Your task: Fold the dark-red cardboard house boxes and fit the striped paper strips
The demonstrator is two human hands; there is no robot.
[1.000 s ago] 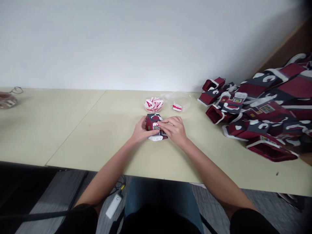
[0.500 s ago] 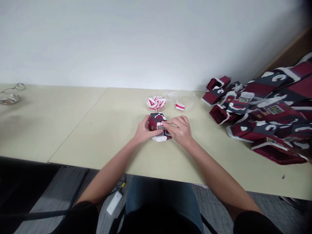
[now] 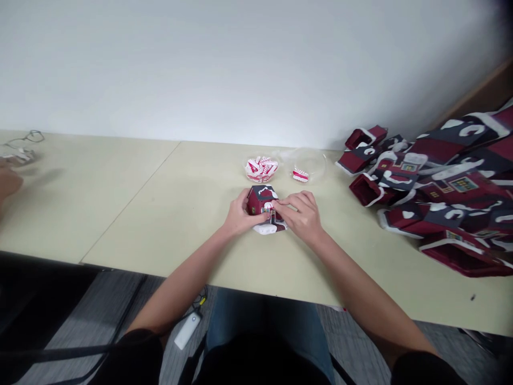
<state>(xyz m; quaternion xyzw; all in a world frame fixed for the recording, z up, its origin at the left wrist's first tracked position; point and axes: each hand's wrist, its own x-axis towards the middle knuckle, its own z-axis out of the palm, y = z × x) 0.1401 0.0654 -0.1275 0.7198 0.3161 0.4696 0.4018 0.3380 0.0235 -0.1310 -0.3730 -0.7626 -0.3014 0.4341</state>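
The paper house (image 3: 264,206) stands on the table (image 3: 120,214) directly in front of the person, near the table's front edge, with a white base showing beneath it. It is maroon with a dark roof and white trim. The left hand (image 3: 242,211) is curled closed around its left side, and the right hand (image 3: 300,214) closes on its front corner, with the fingers (image 3: 284,203) pressed against the wall.

Just beyond the house sits a small heap of red-and-white paper pieces (image 3: 261,169), beside a clear bowl (image 3: 308,166) holding one similar piece (image 3: 300,175). To the right lies a large, overlapping pile of maroon paper houses (image 3: 436,187), some flat and some partly folded. Glasses (image 3: 26,139) rest at the far left, near a co-worker's hand (image 3: 8,182) that is cut off by the frame edge. Below the table are a white device (image 3: 187,330) and its cable.

The hands hide much of the house's front. Its small printed details are too blurred to read, and the pile's right end runs out of view.
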